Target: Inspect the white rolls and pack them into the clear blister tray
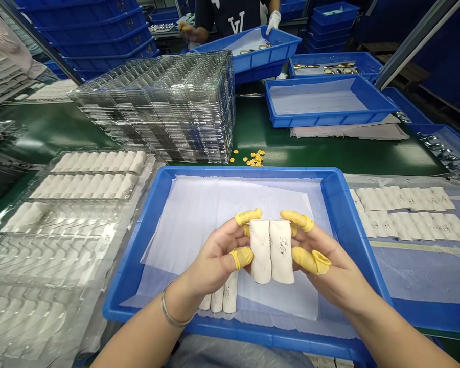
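Two cream cloth pouches [271,250] are held upright, side by side, between my hands. My left hand [214,253] grips the left edge with thumb and fingers. On the right edge, my right hand [325,250] pinches the pouch that bears dark script lettering. Yellow finger cots cover several fingertips of both hands, and a metal bangle [171,306] circles my left wrist. Below is a blue tray [249,173] lined with thin white sheet [214,199]. A few similar pouches [229,295] lie inside near its front edge, partly hidden by my left hand.
Clear plastic trays [34,255] at left hold rows of pouches in some slots. Behind rises a tall stack of clear trays [168,107], beside loose yellow finger cots [256,158]. More pouches [414,212] lie at right. Across the green bench, a person [235,20] handles a blue bin [268,51].
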`<action>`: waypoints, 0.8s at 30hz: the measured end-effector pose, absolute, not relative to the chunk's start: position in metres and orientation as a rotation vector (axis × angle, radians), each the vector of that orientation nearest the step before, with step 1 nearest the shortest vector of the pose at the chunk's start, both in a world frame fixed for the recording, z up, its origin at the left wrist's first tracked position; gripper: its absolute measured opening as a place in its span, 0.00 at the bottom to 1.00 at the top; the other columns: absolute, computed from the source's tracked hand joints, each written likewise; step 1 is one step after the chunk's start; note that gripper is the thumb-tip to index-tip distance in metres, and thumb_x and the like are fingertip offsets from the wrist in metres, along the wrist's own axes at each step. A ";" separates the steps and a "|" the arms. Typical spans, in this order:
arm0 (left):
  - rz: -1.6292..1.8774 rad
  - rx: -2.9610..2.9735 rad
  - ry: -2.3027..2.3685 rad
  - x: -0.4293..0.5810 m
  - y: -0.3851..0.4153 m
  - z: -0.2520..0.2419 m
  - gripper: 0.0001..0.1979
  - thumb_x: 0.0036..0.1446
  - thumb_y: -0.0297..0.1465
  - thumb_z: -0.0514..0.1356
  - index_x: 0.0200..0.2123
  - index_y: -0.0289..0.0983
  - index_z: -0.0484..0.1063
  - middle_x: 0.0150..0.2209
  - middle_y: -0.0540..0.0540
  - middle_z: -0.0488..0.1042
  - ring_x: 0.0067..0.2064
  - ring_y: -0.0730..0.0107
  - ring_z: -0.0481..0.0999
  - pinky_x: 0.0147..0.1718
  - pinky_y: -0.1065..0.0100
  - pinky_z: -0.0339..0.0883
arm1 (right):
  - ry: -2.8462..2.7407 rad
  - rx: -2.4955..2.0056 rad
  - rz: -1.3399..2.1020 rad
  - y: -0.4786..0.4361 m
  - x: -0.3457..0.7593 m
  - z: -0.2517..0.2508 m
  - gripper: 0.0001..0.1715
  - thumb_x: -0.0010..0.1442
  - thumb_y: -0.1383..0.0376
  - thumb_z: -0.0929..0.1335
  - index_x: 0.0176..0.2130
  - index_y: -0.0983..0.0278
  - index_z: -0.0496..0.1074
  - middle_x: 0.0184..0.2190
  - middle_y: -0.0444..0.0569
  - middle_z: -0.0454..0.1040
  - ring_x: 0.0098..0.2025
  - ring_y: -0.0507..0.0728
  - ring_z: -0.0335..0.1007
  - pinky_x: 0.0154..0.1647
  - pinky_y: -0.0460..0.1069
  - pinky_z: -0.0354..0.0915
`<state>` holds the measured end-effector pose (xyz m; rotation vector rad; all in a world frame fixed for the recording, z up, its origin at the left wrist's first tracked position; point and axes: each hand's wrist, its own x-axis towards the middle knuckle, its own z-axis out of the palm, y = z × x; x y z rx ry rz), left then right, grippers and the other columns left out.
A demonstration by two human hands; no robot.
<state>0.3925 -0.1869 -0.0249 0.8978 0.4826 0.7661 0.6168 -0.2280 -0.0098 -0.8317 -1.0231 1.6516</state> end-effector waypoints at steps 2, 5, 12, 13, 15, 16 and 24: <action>0.773 0.902 0.481 0.393 -0.187 -0.024 0.32 0.62 0.38 0.71 0.67 0.47 0.70 0.54 0.39 0.79 0.49 0.58 0.81 0.34 0.70 0.75 | -1.048 -0.857 1.611 -0.228 0.615 -0.011 0.24 0.70 0.54 0.76 0.63 0.42 0.75 0.48 0.49 0.79 0.44 0.58 0.78 0.38 0.49 0.76; 0.822 0.927 0.482 0.395 -0.188 -0.023 0.30 0.60 0.37 0.72 0.65 0.46 0.73 0.56 0.39 0.78 0.52 0.57 0.80 0.39 0.67 0.77 | -1.093 -0.878 1.546 -0.228 0.613 -0.014 0.29 0.66 0.54 0.78 0.64 0.42 0.75 0.49 0.49 0.78 0.50 0.60 0.76 0.44 0.52 0.76; 0.790 0.901 0.517 0.395 -0.188 -0.020 0.33 0.58 0.39 0.74 0.65 0.43 0.72 0.56 0.38 0.78 0.54 0.55 0.79 0.43 0.65 0.75 | -1.032 -0.796 1.669 -0.229 0.611 -0.015 0.27 0.71 0.59 0.75 0.65 0.39 0.72 0.54 0.47 0.78 0.48 0.55 0.79 0.43 0.47 0.77; 0.786 0.896 0.509 0.395 -0.188 -0.021 0.33 0.59 0.39 0.73 0.65 0.44 0.71 0.55 0.38 0.78 0.51 0.57 0.80 0.41 0.66 0.75 | -1.017 -0.781 1.694 -0.229 0.611 -0.014 0.27 0.72 0.59 0.75 0.66 0.39 0.71 0.55 0.48 0.78 0.47 0.55 0.79 0.41 0.46 0.78; 0.781 0.879 0.475 0.394 -0.187 -0.022 0.32 0.61 0.39 0.72 0.66 0.46 0.70 0.54 0.40 0.79 0.45 0.64 0.80 0.36 0.70 0.73 | -0.992 -0.760 1.731 -0.230 0.612 -0.014 0.27 0.73 0.59 0.74 0.66 0.40 0.71 0.57 0.48 0.77 0.45 0.54 0.80 0.39 0.45 0.78; 0.780 0.866 0.463 0.393 -0.187 -0.022 0.30 0.62 0.39 0.71 0.66 0.47 0.71 0.53 0.41 0.79 0.42 0.67 0.79 0.35 0.72 0.72 | -0.987 -0.757 1.739 -0.230 0.613 -0.014 0.27 0.73 0.59 0.74 0.66 0.40 0.71 0.58 0.48 0.77 0.44 0.53 0.80 0.39 0.45 0.78; 0.800 0.901 0.455 0.395 -0.186 -0.021 0.27 0.62 0.38 0.71 0.64 0.49 0.75 0.51 0.43 0.81 0.46 0.66 0.80 0.44 0.69 0.74 | -1.056 -0.810 1.678 -0.229 0.614 -0.014 0.25 0.73 0.59 0.74 0.65 0.42 0.72 0.56 0.49 0.78 0.55 0.58 0.78 0.40 0.45 0.78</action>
